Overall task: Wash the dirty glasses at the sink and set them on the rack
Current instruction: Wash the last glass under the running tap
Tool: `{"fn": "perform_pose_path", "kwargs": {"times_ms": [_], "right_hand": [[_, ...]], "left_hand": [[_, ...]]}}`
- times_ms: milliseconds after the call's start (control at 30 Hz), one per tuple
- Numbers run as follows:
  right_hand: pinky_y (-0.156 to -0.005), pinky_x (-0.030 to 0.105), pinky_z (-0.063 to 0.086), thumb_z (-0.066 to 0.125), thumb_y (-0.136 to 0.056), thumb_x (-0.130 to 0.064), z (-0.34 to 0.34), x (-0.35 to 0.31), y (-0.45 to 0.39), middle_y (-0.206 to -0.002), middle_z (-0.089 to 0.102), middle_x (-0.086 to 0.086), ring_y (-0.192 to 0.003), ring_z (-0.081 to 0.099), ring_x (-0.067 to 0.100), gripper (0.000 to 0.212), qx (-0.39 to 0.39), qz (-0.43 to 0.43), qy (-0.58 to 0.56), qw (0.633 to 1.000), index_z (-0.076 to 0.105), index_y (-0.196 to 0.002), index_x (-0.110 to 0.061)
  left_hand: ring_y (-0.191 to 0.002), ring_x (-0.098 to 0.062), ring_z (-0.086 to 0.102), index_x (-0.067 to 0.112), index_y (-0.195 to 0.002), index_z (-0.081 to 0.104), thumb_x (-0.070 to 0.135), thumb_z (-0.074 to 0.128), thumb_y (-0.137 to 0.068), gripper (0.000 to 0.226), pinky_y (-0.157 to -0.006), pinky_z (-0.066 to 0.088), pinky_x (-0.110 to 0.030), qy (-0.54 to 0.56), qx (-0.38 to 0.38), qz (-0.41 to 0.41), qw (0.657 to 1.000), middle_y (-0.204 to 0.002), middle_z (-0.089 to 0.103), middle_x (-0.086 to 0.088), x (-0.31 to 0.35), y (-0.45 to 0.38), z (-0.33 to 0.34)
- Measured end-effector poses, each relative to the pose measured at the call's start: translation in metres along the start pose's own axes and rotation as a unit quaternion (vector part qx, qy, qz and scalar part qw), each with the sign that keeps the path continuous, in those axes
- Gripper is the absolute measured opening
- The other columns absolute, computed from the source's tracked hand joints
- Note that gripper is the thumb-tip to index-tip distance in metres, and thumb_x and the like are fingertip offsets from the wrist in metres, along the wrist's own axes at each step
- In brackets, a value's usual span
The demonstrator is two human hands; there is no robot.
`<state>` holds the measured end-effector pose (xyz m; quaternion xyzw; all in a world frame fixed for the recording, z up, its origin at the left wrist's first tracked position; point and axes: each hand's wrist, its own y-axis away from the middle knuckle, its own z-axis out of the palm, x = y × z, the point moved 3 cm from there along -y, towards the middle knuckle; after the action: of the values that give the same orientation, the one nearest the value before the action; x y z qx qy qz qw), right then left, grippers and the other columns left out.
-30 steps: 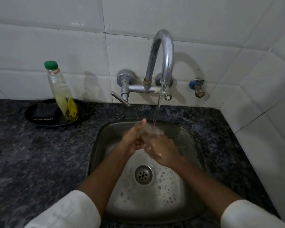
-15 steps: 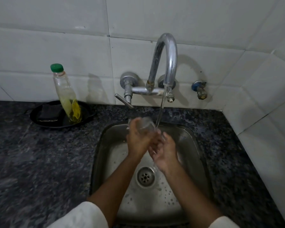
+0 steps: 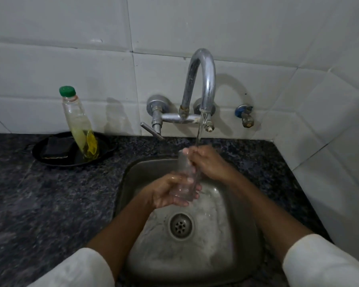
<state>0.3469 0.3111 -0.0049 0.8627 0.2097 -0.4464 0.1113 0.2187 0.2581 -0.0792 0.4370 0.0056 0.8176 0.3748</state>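
— Both of your hands are over the sink, right?

— Yes. Your left hand (image 3: 166, 190) sits low over the square stainless-steel sink basin (image 3: 243, 228), palm turned up, fingers curled round the base of the one clear drinking glass (image 3: 184, 179). Your right hand (image 3: 207, 162) is higher and further back, knuckles up, its fingers bent over the glass's upper end and pinching near the rim.

— How does the glass lie?

— Tilted, base toward you in the left palm, mouth leaning away toward the curved chrome wall tap (image 3: 201, 79). A single thin stream of water (image 3: 200, 131) falls from the spout onto your right fingers at the glass's top. I cannot tell whether the water goes inside it.

— And your count of things?

— One glass, one tap with one lever handle (image 3: 151, 130), one small valve (image 3: 245, 116) on the white tiled wall to the right, one round drain strainer (image 3: 180, 225) in the basin below your left wrist. On the dark speckled stone counter (image 3: 39, 193) to the left there is one round black dish (image 3: 56, 160), holding one dark scouring pad (image 3: 57, 147) and one clear plastic bottle with a green cap (image 3: 81, 127), leaning, with yellow liquid in its lower part.

— Your arms?

— Both forearms are bare, reaching forward from two white sleeves, the left sleeve (image 3: 77, 268) and the right sleeve (image 3: 327, 264), and they converge over the basin.
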Motion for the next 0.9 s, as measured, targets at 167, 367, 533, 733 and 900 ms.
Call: {"fn": "perform_pose_path", "kwargs": {"times_ms": [167, 367, 533, 733, 900], "right_hand": [[-0.079, 0.037, 0.041, 0.040, -0.101, -0.040, -0.002, -0.007, 0.004, -0.089, 0.067, 0.008, -0.092, 0.059, 0.027, 0.034, 0.004, 0.039, 0.310, 0.950, 0.055, -0.076, -0.024], [-0.068, 0.025, 0.048, 0.051, -0.099, -0.023, -0.010, -0.020, 0.009, -0.072, 0.069, -0.002, -0.069, 0.067, 0.012, 0.033, -0.026, 0.028, 0.135, 0.990, 0.066, -0.070, -0.020], [-0.065, 0.028, 0.043, 0.050, -0.099, -0.019, -0.008, -0.014, 0.010, -0.068, 0.066, -0.003, -0.064, 0.062, 0.009, 0.036, -0.036, -0.004, 0.158, 0.987, 0.060, -0.065, -0.020], [-0.063, 0.018, 0.045, 0.053, -0.098, -0.022, -0.014, -0.001, 0.012, -0.068, 0.071, 0.000, -0.061, 0.065, 0.004, 0.035, 0.016, 0.025, 0.071, 0.997, 0.066, -0.066, -0.016], [-0.067, 0.029, 0.049, 0.048, -0.099, -0.021, -0.011, -0.007, 0.013, -0.072, 0.071, 0.007, -0.067, 0.067, 0.017, 0.035, -0.016, -0.026, 0.129, 0.991, 0.065, -0.069, -0.012]], "left_hand": [[-0.078, -0.013, 0.066, 0.021, -0.111, 0.056, 0.012, 0.085, -0.065, 0.055, -0.062, 0.057, -0.038, -0.271, 0.333, 0.147, 0.891, -0.098, 0.068, 0.001, 0.002, -0.019, 0.005], [-0.093, -0.021, 0.070, 0.024, -0.120, 0.055, 0.017, 0.086, -0.069, 0.060, -0.067, 0.060, -0.035, -0.269, 0.215, 0.137, 0.929, -0.105, 0.072, -0.003, 0.004, -0.013, 0.002], [-0.081, -0.024, 0.064, 0.007, -0.109, 0.064, 0.000, 0.073, -0.077, 0.034, -0.067, 0.054, -0.034, -0.145, 0.118, 0.044, 0.981, -0.096, 0.068, -0.011, -0.003, -0.017, 0.002], [-0.092, -0.021, 0.070, 0.022, -0.116, 0.058, 0.019, 0.088, -0.068, 0.056, -0.072, 0.061, -0.039, -0.299, 0.233, 0.111, 0.919, -0.107, 0.070, -0.003, 0.004, -0.022, 0.005], [-0.088, -0.022, 0.068, 0.013, -0.099, 0.067, 0.001, 0.073, -0.079, 0.025, -0.066, 0.056, -0.035, -0.228, 0.107, 0.026, 0.967, -0.094, 0.070, -0.006, 0.003, -0.020, 0.000]]}}
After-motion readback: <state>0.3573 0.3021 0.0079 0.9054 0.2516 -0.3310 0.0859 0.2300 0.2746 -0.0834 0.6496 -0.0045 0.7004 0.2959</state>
